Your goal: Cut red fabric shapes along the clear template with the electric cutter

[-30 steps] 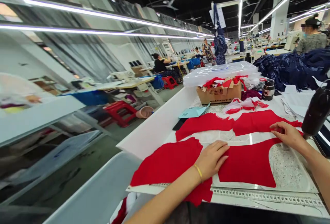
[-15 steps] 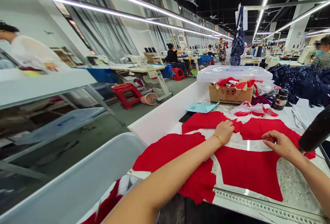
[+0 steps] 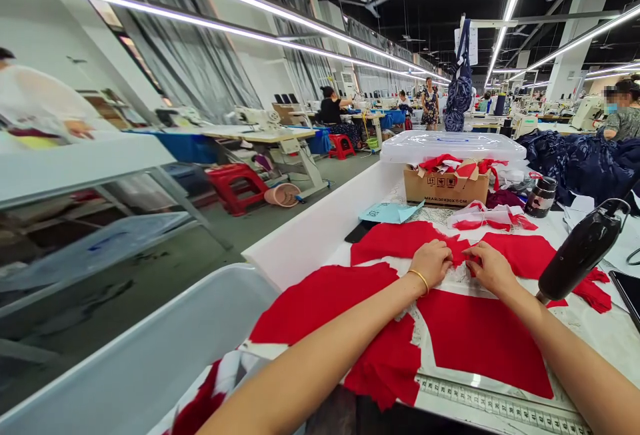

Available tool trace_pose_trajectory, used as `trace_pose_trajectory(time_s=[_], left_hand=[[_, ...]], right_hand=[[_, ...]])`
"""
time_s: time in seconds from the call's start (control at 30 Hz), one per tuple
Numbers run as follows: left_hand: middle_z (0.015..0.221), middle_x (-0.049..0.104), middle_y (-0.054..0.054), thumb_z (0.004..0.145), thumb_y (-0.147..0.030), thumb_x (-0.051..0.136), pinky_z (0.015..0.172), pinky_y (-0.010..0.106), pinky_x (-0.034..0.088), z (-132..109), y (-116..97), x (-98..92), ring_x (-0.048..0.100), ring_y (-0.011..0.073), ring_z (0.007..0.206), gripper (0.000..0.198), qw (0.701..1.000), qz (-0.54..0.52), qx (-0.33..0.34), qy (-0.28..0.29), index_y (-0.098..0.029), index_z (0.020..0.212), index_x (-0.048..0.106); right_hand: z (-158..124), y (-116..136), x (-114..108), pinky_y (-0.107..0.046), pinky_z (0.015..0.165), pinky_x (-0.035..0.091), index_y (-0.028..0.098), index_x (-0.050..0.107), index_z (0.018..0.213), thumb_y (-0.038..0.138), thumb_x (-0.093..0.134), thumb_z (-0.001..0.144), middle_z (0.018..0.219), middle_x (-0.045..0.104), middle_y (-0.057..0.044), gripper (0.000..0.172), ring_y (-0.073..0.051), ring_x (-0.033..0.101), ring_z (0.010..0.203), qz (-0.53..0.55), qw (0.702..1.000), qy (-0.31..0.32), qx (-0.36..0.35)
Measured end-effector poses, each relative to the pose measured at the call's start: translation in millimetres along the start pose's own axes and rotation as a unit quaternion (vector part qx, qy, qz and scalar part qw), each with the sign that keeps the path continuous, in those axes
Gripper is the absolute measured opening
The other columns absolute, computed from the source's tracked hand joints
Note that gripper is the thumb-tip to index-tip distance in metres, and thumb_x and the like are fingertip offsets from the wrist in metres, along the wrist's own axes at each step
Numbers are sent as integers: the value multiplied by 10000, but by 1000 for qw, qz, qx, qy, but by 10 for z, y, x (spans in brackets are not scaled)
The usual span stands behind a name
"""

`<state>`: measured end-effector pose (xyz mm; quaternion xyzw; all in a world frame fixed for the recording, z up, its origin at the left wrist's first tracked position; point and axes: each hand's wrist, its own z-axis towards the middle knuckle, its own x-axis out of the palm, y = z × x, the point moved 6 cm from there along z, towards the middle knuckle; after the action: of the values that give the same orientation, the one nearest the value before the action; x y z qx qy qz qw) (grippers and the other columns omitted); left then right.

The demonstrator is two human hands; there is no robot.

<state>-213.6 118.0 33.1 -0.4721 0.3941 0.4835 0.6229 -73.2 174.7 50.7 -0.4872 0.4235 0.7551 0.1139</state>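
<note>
Several cut pieces of red fabric are spread over the table. My left hand, with a gold bangle at its wrist, is closed on the near edge of the back red fabric piece. Close to its right, my right hand has its fingers pinched together at the same fabric's right end. The fingertips partly hide the cloth between them. Below the hands lies a curved red fabric panel, flat. A larger red fabric piece lies to the left, partly under my left forearm.
A black cylindrical device stands beside my right forearm. Behind are a cardboard box of scraps, a clear plastic lid and a dark jar. A measuring tape runs along the front edge. A grey bin stands left.
My right hand has moved left and inward, from above the right-hand fabric to beside my left hand, and its fingers have closed. My left hand stays at the back red piece.
</note>
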Motion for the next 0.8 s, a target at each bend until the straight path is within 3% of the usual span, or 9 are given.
trace_pose_trajectory(time_s=[0.43, 0.6, 0.7, 0.8], left_hand=[[1106, 695, 67, 991, -373, 695, 910, 420, 567, -43, 88, -37, 674, 221, 1018, 231, 999, -42, -5, -19, -168, 1098, 693], [958, 696, 62, 827, -469, 862, 856, 354, 535, -60, 137, -124, 648, 247, 980, 356, 998, -35, -17, -45, -212, 1054, 765], [933, 679, 56, 833, -505, 845, 826, 349, 528, -78, 163, -172, 637, 249, 955, 365, 998, -23, -25, -57, -215, 1045, 780], [944, 662, 63, 864, -432, 824, 841, 369, 519, -113, 207, -240, 618, 255, 964, 268, 997, -5, -33, -74, -212, 1011, 785]], right_hand=[[87, 106, 72, -272, 692, 445, 253, 775, 874, 177, 640, 893, 970, 715, -34, 156, -175, 663, 835, -5, 1000, -9, -2], [78, 87, 4, -279, 665, 439, 239, 728, 760, 236, 688, 860, 854, 684, -18, 108, -171, 628, 738, 24, 999, -38, -11], [59, 95, -55, -283, 653, 446, 234, 698, 706, 269, 699, 850, 782, 660, -9, 148, -166, 606, 686, 50, 996, -65, -22], [-22, 131, -170, -284, 653, 465, 227, 680, 704, 300, 674, 871, 764, 648, -17, 182, -162, 589, 656, 80, 990, -106, -37]])
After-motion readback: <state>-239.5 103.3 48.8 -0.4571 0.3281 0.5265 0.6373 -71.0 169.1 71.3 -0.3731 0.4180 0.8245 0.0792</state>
